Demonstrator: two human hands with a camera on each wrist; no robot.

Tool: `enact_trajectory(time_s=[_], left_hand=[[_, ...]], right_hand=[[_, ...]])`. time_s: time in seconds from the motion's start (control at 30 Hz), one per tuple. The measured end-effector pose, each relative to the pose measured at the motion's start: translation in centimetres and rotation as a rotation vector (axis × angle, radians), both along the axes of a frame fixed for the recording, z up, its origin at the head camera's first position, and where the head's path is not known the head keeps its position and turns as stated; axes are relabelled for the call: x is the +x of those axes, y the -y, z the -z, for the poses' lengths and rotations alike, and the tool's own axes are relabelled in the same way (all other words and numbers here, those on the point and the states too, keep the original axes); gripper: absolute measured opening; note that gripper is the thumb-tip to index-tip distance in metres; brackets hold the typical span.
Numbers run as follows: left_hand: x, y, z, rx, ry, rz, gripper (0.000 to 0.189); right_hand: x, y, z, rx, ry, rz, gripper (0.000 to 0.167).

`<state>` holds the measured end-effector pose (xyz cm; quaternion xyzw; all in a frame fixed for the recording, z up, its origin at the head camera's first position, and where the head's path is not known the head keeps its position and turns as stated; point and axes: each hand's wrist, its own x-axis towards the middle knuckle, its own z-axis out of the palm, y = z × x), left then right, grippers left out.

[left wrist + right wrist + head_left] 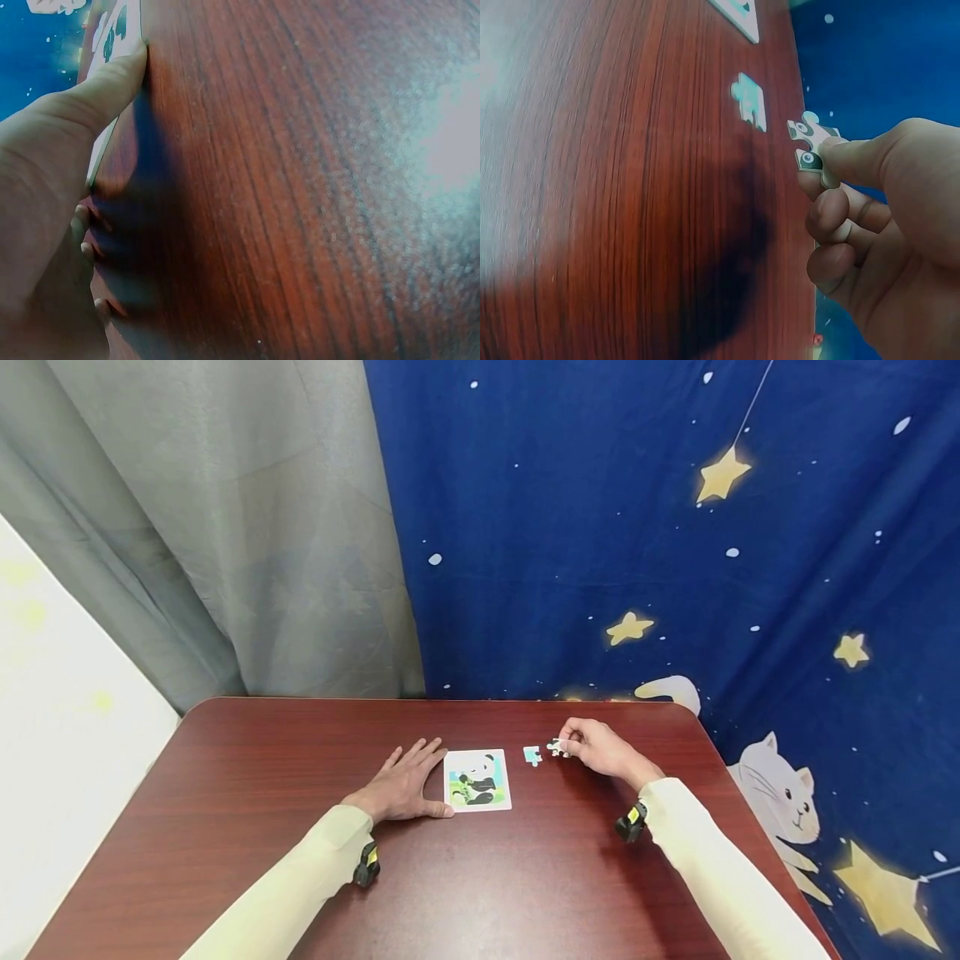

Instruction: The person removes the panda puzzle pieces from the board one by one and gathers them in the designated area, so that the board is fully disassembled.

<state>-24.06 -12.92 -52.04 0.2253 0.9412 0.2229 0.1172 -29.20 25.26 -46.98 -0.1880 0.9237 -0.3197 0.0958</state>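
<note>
A square panda puzzle board with a white border lies on the table. My left hand rests flat at its left side, fingers spread, the thumb at the board's lower left corner. In the left wrist view the thumb reaches the board's edge. My right hand pinches a puzzle piece between thumb and fingers; it is white and dark with two printed eyes. A light blue puzzle piece lies on the table between the board and my right hand.
The brown wood-grain table ends at a back edge before a grey curtain and a blue starry curtain. Dark wrist devices sit at both cream sleeves.
</note>
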Motion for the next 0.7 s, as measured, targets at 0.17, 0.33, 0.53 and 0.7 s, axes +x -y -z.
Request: enact_trajectory(time_s=[0.17,0.33,0.53,0.7], left_hand=[[0.3,0.0,-0.8,-0.030,0.006,-0.001,0.108],[0.4,0.0,-0.8,-0.023,0.011,-0.002,0.108],[0.4,0.0,-0.6,-0.025,0.018,-0.001,0.107],[0.4,-0.2,-0.8,-0.040,0.017,-0.002,0.108]], right_hand=[[-0.2,-0.7,0.5,0.014,-0.006,0.008,0.009],[-0.5,-1.1,1.3,0.038,-0.008,0.026,0.010],[-0.8,-1.2,2.5,0.051,-0.004,0.038,0.010],[-1.3,-1.2,3.1,0.075,-0.041,0.043,0.010]])
